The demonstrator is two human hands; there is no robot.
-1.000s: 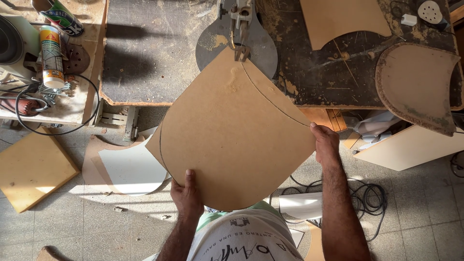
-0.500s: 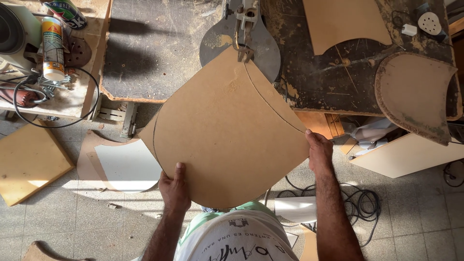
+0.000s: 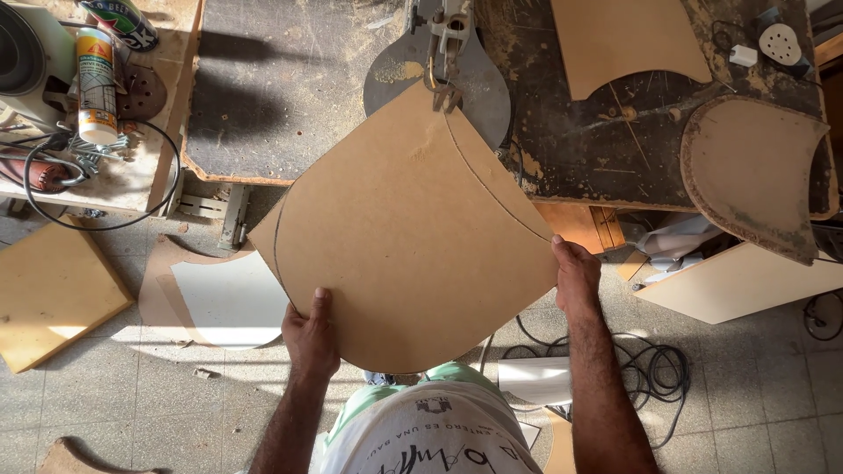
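Note:
A large tan fibreboard panel (image 3: 404, 237) with pencilled curves rests its far tip at the blade of a saw (image 3: 442, 53) on a round metal table (image 3: 487, 83). My left hand (image 3: 310, 338) grips the panel's near left edge, thumb on top. At the right edge my right hand (image 3: 575, 276) holds the panel by its corner. A cut runs from the blade along the curved line towards my right hand.
A dusty workbench (image 3: 281, 96) carries a cut fibreboard piece (image 3: 628, 39) and a curved shaped piece (image 3: 755, 171). Left bench holds a sealant tube (image 3: 95, 83) and cables. Offcuts (image 3: 53, 290) and a black cord (image 3: 650, 369) lie on the tiled floor.
The panel has turned slightly and shifted left. My left hand slid along the near edge with it, and my right hand moved down the right edge.

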